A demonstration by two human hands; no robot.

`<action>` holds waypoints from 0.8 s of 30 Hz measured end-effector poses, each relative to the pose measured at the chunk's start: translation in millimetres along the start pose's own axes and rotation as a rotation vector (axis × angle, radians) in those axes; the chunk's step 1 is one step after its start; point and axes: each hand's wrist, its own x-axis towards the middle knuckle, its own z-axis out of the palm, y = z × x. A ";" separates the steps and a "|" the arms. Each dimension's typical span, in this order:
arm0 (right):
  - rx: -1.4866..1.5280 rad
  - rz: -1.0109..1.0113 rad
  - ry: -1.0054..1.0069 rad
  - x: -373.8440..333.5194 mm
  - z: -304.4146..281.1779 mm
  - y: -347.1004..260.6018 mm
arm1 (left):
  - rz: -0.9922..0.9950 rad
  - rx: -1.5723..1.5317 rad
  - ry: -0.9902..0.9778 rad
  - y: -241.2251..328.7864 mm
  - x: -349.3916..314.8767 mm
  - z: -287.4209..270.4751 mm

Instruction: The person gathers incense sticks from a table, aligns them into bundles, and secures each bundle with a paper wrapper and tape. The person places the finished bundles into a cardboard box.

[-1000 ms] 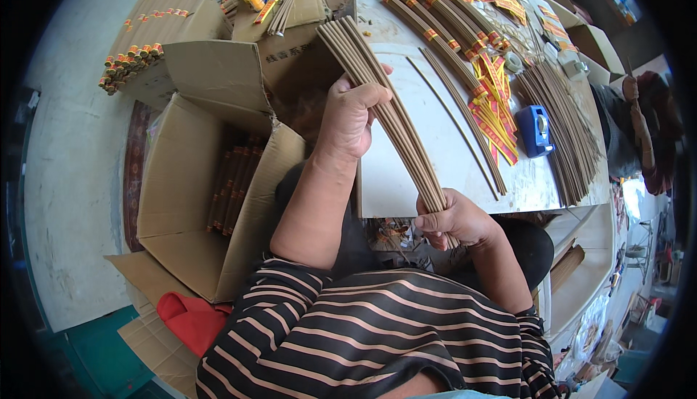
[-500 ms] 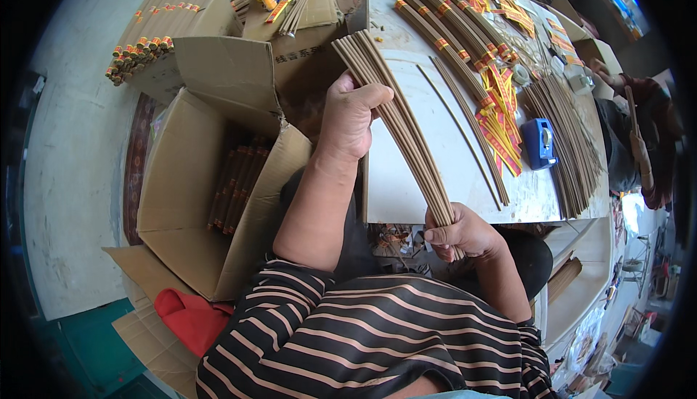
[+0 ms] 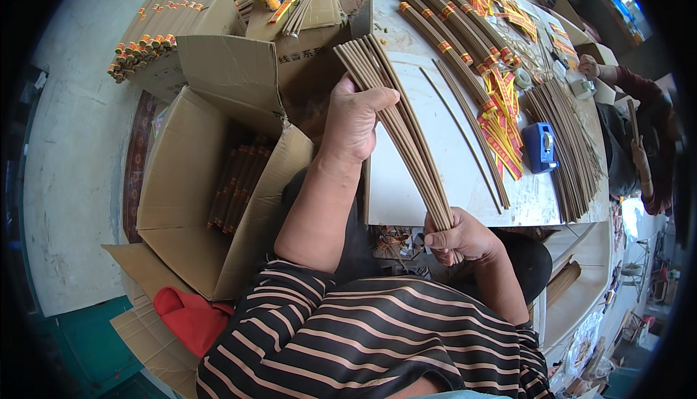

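Note:
A bunch of long brown incense sticks point(image 3: 410, 141) slants between my two hands over the near left edge of the white table point(image 3: 392, 188). My left hand point(image 3: 353, 117) is closed round its upper part, thumb across the front, and the sticks fan apart there. Lower down, my right hand point(image 3: 465, 237) grips the other end, where the sticks sit close together. Just right of the bunch, a few loose incense sticks point(image 3: 472, 134) lie on the table. Banded incense bundles point(image 3: 443, 25) with red and yellow labels rest farther back.
Red and yellow paper strips point(image 3: 501, 127), a blue tape dispenser point(image 3: 540, 148) and a pile of loose sticks point(image 3: 566, 156) cover the table's right side. An open cardboard box point(image 3: 174, 181) holding bundles stands left. More bundles point(image 3: 163, 18) are stacked behind. A co-worker point(image 3: 642, 123) is at far right.
The sticks at my left hand have spread a little wider, with a gap opening in the bunch. Both hands keep their grip. The co-worker's arm now reaches toward the table.

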 end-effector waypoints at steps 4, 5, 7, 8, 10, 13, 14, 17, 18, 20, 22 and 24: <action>0.026 -0.007 -0.005 -0.5 -0.4 1.3 | -0.002 -0.014 -0.002 -0.3 -0.3 2.8; 0.032 -0.008 -0.008 -0.3 -0.2 1.4 | 0.000 -0.019 -0.001 -1.0 -0.1 2.2; 0.036 -0.011 -0.013 -0.6 0.2 1.1 | 0.003 -0.029 -0.001 -2.9 0.6 0.5; 0.039 -0.012 -0.015 -0.8 0.5 0.8 | 0.001 -0.025 0.000 -2.9 0.7 0.5; 0.062 0.004 -0.007 -0.8 0.0 1.1 | -0.003 -0.019 0.003 -2.9 0.8 0.4; 0.075 0.011 -0.010 0.3 -1.5 2.8 | -0.001 -0.036 0.007 -3.9 0.1 1.1; 0.075 0.011 -0.013 0.5 -1.9 3.2 | 0.001 -0.036 0.006 -4.0 0.1 1.1; 0.072 0.015 -0.018 0.5 -2.6 2.5 | 0.004 -0.048 0.007 -4.4 0.3 1.7; 0.071 0.010 -0.024 0.5 -3.1 2.8 | 0.002 -0.059 0.011 -4.6 0.5 2.4; 0.068 0.000 -0.037 0.7 -4.2 3.5 | -0.002 -0.073 0.017 -4.4 0.6 3.9; 0.064 0.001 -0.052 0.5 -4.0 2.9 | -0.006 -0.077 0.020 -3.7 0.1 5.3; 0.063 -0.002 -0.068 0.4 -4.3 2.7 | -0.009 -0.082 0.017 -4.1 0.5 4.6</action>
